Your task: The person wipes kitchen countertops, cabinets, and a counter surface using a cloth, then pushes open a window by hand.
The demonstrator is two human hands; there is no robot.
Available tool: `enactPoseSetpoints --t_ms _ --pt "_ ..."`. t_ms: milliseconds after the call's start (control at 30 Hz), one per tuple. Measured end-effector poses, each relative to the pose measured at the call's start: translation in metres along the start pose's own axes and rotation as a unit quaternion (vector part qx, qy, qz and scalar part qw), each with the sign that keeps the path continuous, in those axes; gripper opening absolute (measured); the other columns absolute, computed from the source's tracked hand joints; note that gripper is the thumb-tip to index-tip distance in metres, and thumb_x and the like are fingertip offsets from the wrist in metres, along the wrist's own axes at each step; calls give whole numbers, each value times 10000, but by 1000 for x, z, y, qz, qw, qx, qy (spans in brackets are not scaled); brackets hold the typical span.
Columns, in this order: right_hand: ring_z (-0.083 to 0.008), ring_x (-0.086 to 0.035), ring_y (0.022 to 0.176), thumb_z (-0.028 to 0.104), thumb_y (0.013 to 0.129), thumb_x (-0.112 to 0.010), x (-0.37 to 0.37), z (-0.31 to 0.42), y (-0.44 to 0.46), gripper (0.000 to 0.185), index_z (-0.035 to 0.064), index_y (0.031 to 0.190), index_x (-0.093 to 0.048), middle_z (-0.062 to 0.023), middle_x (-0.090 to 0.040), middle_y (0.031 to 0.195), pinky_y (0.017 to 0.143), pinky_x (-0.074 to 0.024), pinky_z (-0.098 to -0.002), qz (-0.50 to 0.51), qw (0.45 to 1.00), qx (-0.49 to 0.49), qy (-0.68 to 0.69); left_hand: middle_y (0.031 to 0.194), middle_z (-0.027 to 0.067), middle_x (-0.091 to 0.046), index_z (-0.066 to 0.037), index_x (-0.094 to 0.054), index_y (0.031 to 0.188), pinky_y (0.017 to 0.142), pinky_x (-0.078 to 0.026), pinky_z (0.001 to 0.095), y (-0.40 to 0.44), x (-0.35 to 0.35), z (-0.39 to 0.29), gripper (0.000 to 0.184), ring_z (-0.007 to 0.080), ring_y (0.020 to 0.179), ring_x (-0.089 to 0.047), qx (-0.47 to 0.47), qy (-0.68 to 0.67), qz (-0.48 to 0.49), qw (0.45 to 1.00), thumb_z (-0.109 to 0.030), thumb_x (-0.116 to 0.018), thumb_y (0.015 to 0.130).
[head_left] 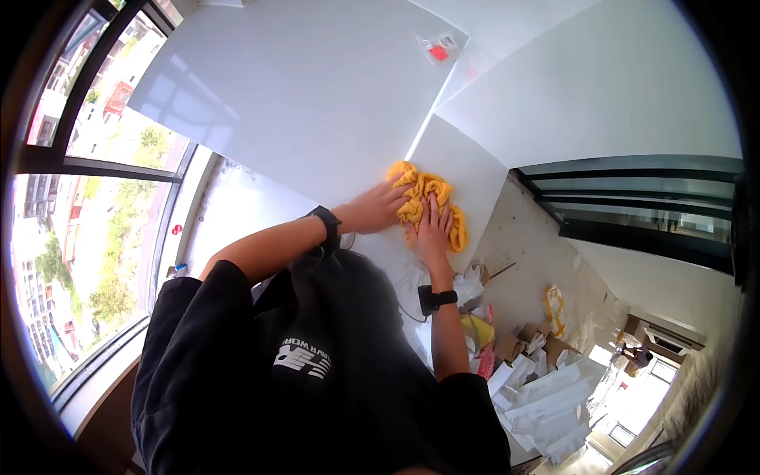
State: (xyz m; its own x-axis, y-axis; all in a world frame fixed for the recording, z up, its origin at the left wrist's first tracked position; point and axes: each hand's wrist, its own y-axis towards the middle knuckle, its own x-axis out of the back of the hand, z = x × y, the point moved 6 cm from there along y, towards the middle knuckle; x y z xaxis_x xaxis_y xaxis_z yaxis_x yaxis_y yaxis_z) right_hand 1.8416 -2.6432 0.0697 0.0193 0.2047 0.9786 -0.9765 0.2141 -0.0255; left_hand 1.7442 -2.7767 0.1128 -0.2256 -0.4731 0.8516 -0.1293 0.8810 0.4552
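A crumpled yellow-orange cloth (412,207) lies bunched on the pale, glossy surface (317,95), near its edge. My left hand (376,207) presses on the cloth's left side, fingers reaching onto it. Close beside it, my right hand (432,231) rests on the lower middle of the cloth with its fingers spread over the folds. Both wrists wear black bands. Part of the cloth sticks out to the right of my right hand.
A small clear bag with something red (439,53) lies on the surface at the top. Windows (103,166) run along the left. Boxes and white foam pieces (546,404) are piled on the floor at lower right. Dark-framed panels (641,210) stand at the right.
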Motion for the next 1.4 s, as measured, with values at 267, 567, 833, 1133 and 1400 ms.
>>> enactPoseSetpoints --t_ms 267,567,833,1133,1400 --pt "-433 -184 1492 396 913 -600 -1 25 -29 664 53 1453 -423 -116 -341 1574 1191 -147 -603 -59 998 -20 29 1381 180 -482 -18 -670 1075 1174 -324 495 -21 -4 -17 298 434 1445 -287 -6 -22 108 994 -255 -651 895" --pt "-400 -243 1481 361 914 -578 -2 28 -35 625 23 1427 -466 -98 -391 1557 1199 -174 -556 -130 991 -18 24 1620 170 -234 37 -521 1311 1192 -308 438 -33 -38 -7 443 405 1510 -174 134 -93 136 977 -65 -600 888" --pt "-414 -262 1469 400 958 -542 -18 22 -38 618 16 1434 -456 -100 -395 1557 1191 -188 -559 -135 988 -67 10 1649 130 -199 -15 -511 1386 1194 -261 514 -31 -40 6 493 382 1522 -163 105 -113 150 977 -94 -575 904" --pt "-466 -271 1440 359 969 -568 -31 104 5 633 5 1471 -412 -138 -375 1562 1178 -201 -584 -46 998 36 -18 1539 94 -414 -88 -594 1307 1224 -223 487 -93 -17 76 421 324 1523 -180 145 -62 162 974 -170 -603 894" --pt "-498 -294 1410 429 992 -520 -88 255 121 610 150 1519 -394 -141 -345 1578 1177 -200 -590 -62 988 125 -67 1578 60 -375 -124 -580 1353 1240 -201 468 -239 102 199 428 285 1535 -165 290 -58 114 948 -185 -575 929"
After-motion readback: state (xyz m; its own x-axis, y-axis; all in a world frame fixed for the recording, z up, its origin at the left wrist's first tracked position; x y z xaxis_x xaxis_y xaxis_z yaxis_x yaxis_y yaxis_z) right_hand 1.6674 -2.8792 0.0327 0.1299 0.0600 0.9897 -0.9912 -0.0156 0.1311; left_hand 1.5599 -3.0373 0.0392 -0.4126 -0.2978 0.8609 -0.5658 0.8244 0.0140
